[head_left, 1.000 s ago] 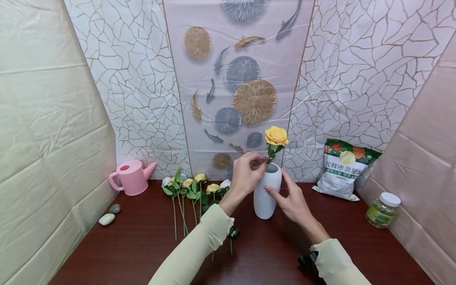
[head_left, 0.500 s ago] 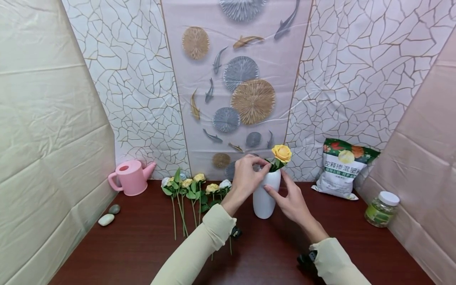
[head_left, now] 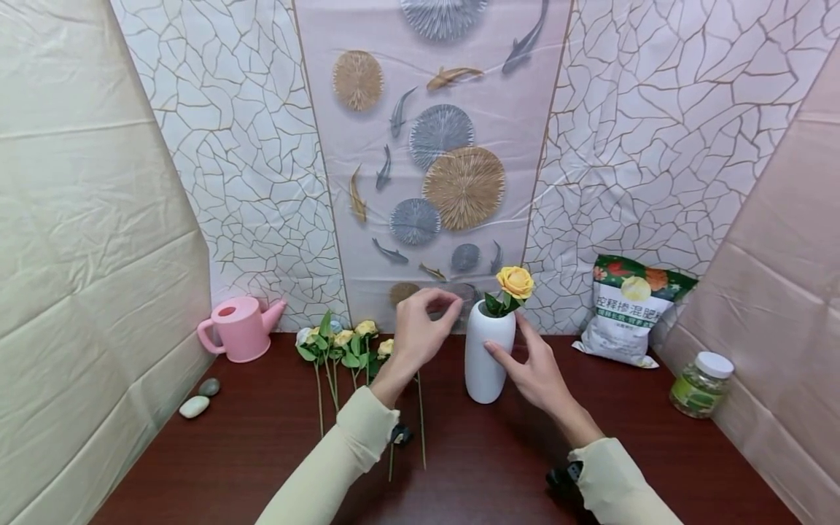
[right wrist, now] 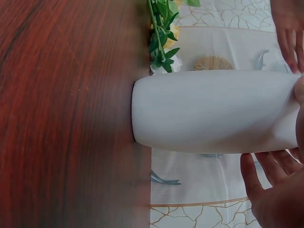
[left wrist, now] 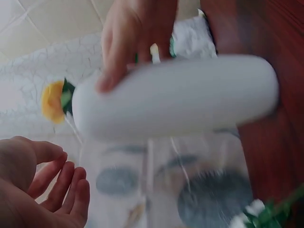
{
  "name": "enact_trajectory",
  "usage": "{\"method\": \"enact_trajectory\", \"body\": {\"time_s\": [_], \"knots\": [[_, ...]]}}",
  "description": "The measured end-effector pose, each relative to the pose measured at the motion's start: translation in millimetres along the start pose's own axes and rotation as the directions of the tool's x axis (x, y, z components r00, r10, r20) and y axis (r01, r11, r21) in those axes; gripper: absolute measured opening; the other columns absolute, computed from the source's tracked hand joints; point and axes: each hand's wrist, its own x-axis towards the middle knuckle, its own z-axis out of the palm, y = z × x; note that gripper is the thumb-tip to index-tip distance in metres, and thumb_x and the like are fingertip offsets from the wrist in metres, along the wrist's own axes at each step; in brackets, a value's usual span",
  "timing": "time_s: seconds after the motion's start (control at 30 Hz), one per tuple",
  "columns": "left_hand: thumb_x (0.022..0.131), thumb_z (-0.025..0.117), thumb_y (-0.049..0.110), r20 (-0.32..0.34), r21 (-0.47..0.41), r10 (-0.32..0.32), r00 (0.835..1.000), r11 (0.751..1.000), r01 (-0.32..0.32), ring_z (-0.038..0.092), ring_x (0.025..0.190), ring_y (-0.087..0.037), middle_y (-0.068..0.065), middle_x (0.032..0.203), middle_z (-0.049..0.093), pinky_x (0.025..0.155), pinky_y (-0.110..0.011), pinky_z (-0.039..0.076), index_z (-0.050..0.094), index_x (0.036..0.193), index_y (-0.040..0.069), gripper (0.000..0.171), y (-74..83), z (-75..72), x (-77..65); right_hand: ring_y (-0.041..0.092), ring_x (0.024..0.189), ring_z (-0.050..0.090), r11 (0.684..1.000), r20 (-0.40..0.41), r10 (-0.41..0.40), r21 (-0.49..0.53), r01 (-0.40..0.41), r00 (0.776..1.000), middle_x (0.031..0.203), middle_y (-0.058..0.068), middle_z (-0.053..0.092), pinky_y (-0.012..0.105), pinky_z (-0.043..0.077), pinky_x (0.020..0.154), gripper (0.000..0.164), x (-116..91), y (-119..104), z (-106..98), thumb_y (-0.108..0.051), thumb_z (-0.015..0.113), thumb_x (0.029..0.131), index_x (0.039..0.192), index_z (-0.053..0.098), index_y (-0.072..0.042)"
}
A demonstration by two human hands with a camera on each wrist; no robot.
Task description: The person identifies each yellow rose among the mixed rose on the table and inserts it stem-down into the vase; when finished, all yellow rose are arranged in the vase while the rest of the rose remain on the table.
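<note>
A white vase [head_left: 484, 364] stands upright on the dark red table. From its mouth rises a yellow rose [head_left: 515, 282], its bloom and green leaves above the rim and its stem down inside. My right hand [head_left: 542, 375] holds the vase from the right, thumb on the near side and fingers behind. To the left of the vase, my left hand [head_left: 420, 332] hovers with loosely bent fingers and nothing in them. In the left wrist view, the left hand [left wrist: 47, 185] is apart from the rose [left wrist: 52, 101].
Several yellow and white roses [head_left: 341, 346] lie left of the vase, partly behind the left forearm. Further left are a pink watering can [head_left: 243, 332] and two stones [head_left: 195, 405]. A fertilizer bag [head_left: 623, 317] and a white-lidded jar [head_left: 701, 390] stand at right.
The yellow rose has sunk lower into the vase and leans right. My left hand has let go of it and drawn back left. The right hand stays on the vase.
</note>
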Motion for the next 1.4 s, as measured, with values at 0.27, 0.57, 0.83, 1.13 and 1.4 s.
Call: {"method": "enact_trajectory", "body": {"time_s": [0.27,0.57,0.83,1.13,1.4], "knots": [[0.093,0.074,0.028,-0.034,0.116,-0.157,0.987,0.980,0.159,0.070,0.077,-0.006,0.007,0.088,0.075,0.074,-0.027,0.060,0.077,0.093,0.022,0.007,-65.4,-44.5,-35.5,0.025,0.145,0.041,0.999,0.013,0.033,-0.002,-0.033,0.999,0.157,0.004,0.044,0.059,0.041,0.112,0.080,-0.8,1.2,-0.7,-0.051,0.070,0.092,0.157,0.029,-0.029],[0.093,0.073,0.025,0.105,0.226,-0.397,0.912,0.902,0.367,0.067,0.070,-0.007,0.005,0.084,0.076,0.064,-0.029,0.057,0.078,0.090,0.020,0.008,-115.6,-55.5,-71.0,0.026,0.145,0.040,1.000,0.008,0.021,-0.012,-0.021,1.000,0.158,0.006,0.042,0.060,0.039,0.112,0.080,0.6,-0.2,-0.7,-0.049,0.069,0.092,0.158,0.029,-0.027],[0.089,0.077,0.019,0.252,0.325,-0.469,0.846,0.865,0.383,0.065,0.062,-0.011,0.004,0.073,0.073,0.056,-0.028,0.054,0.079,0.082,0.014,0.008,-114.8,-59.1,-76.1,0.025,0.146,0.039,1.000,-0.001,0.022,-0.005,-0.022,1.000,0.159,0.004,0.041,0.059,0.038,0.115,0.080,0.2,-2.8,0.9,-0.051,0.069,0.092,0.158,0.029,-0.028],[0.084,0.082,0.018,0.324,0.324,-0.572,0.753,0.815,0.480,0.072,0.056,-0.016,-0.001,0.060,0.071,0.055,-0.029,0.059,0.077,0.076,0.009,0.013,-107.4,-58.5,-80.6,0.024,0.146,0.039,0.999,0.010,0.034,0.005,-0.034,0.999,0.158,0.003,0.042,0.058,0.038,0.115,0.081,-0.8,-3.0,0.7,-0.052,0.070,0.091,0.157,0.030,-0.029],[0.082,0.085,0.017,0.388,0.270,-0.640,0.663,0.767,0.583,0.072,0.053,-0.019,-0.005,0.057,0.071,0.056,-0.033,0.061,0.077,0.072,0.004,0.018,-107.5,-57.4,-82.6,0.024,0.142,0.045,0.999,0.008,0.036,0.004,-0.036,0.999,0.156,0.005,0.044,0.056,0.046,0.108,0.082,-1.4,-1.6,0.3,-0.052,0.070,0.091,0.158,0.029,-0.029]]}}
